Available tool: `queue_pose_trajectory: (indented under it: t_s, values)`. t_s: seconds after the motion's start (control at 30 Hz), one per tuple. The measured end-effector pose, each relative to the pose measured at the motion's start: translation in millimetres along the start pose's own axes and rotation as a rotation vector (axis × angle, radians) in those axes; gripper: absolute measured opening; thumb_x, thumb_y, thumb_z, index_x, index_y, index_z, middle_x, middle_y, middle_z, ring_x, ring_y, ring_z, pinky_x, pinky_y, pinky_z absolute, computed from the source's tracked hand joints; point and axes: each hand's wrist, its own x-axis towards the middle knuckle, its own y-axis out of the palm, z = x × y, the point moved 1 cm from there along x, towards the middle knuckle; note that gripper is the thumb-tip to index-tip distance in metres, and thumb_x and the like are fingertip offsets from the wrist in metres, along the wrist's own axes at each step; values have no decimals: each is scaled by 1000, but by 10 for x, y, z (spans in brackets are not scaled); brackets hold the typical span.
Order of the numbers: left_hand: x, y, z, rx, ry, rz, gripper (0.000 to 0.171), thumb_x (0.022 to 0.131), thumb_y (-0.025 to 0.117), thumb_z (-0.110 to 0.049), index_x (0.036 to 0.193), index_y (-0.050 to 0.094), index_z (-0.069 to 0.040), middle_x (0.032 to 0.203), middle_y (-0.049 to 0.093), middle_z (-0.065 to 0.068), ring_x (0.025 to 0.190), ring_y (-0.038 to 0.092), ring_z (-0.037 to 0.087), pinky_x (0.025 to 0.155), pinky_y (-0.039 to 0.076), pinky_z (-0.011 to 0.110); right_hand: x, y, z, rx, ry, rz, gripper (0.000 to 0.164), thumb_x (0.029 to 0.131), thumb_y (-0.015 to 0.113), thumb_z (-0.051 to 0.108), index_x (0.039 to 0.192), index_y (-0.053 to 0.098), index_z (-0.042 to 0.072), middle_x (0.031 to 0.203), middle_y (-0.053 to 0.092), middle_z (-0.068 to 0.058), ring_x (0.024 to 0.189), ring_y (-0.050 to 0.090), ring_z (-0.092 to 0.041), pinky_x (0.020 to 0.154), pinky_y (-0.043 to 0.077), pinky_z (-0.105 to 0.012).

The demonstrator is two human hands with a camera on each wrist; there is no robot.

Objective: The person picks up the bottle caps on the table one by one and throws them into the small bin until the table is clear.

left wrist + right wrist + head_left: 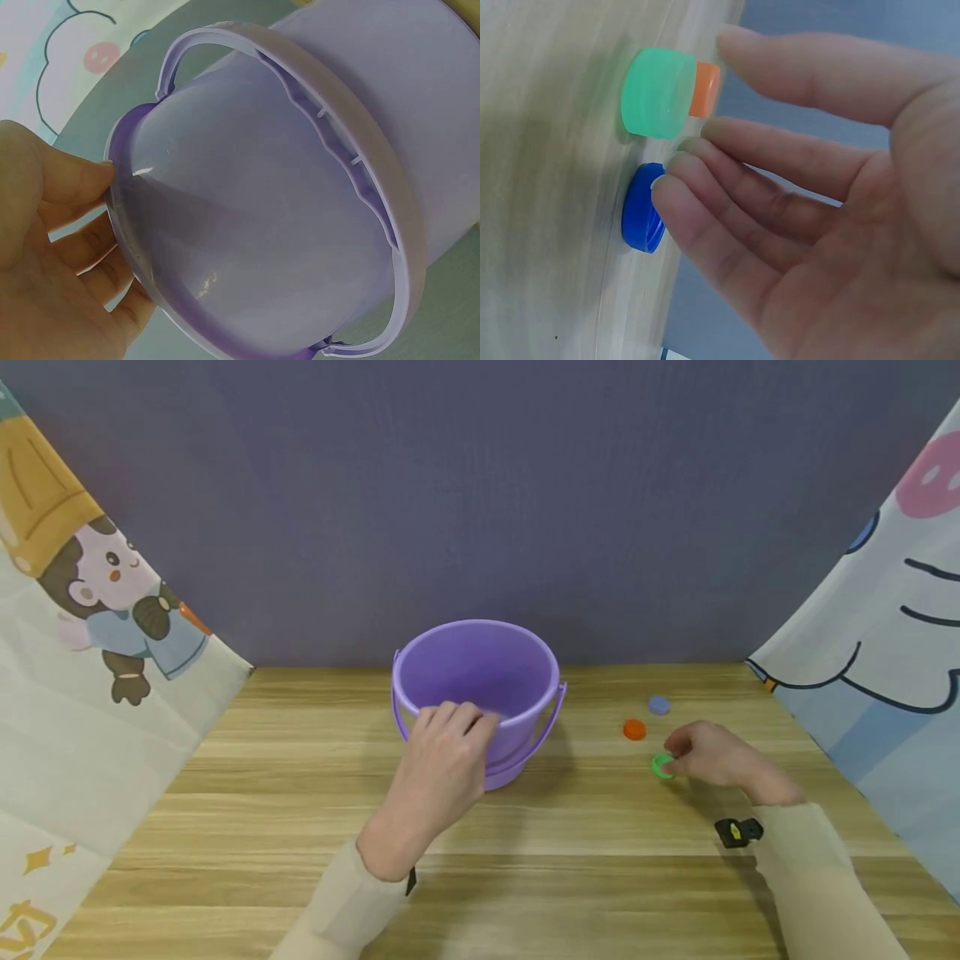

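A purple bucket (457,752) stands upright on the wooden table, its handle hanging down at the front. My left hand (442,768) grips the near rim; the left wrist view shows the thumb on one side of the rim (124,217) and the fingers reaching past it. To the right, my right hand (712,756) is beside a green bottle cap (661,766). Its thumb and fingers are apart with nothing between them in the right wrist view, close to the green cap (656,94). An orange cap (634,729) and a blue cap (659,705) lie just beyond.
A dark grey wall (480,510) rises behind the table (300,827). Printed cloth panels border it, with a cartoon figure on the left panel (45,710) and line drawings on the right panel (900,660).
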Motion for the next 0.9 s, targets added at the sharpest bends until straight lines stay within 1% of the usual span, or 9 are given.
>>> queue_pose_trajectory:
  t_s: [0.17, 0.43, 0.7, 0.8, 0.9]
  values:
    - [8, -5, 2, -3, -4, 6, 27, 81, 64, 3, 104, 72, -7, 95, 67, 6, 84, 60, 27, 75, 45, 39, 9, 12, 15, -31, -19, -5, 50, 84, 79, 20, 114, 63, -18, 105, 69, -24, 97, 66, -37, 83, 54, -51]
    - [7, -14, 4, -4, -2, 12, 27, 81, 63, 3, 104, 72, -8, 95, 66, 6, 85, 60, 27, 76, 46, 39, 18, 42, 15, -41, -8, 16, 51, 84, 80, 17, 114, 61, -20, 105, 68, -26, 97, 65, -39, 84, 54, -53]
    - [4, -14, 2, -4, -3, 13, 28, 80, 62, 4, 104, 72, -7, 95, 67, 6, 85, 60, 27, 77, 46, 39, 55, 80, 16, -80, 5, 20, 47, 82, 80, 11, 113, 62, -19, 101, 67, -23, 94, 64, -37, 83, 54, -51]
    - [5, -11, 3, -4, -4, 12, 28, 80, 62, 4, 104, 72, -7, 95, 67, 6, 85, 60, 27, 77, 46, 39, 59, 98, 20, -62, 16, 15, 45, 84, 79, 11, 114, 62, -17, 103, 67, -22, 95, 63, -36, 82, 54, -50]
    - [4, -8, 6, -1, -5, 13, 28, 80, 63, 4, 104, 72, -7, 95, 67, 6, 85, 60, 27, 77, 46, 39, 59, 104, 27, -38, 5, -14, 41, 86, 78, 13, 114, 64, -13, 104, 67, -21, 96, 63, -35, 81, 54, -50]
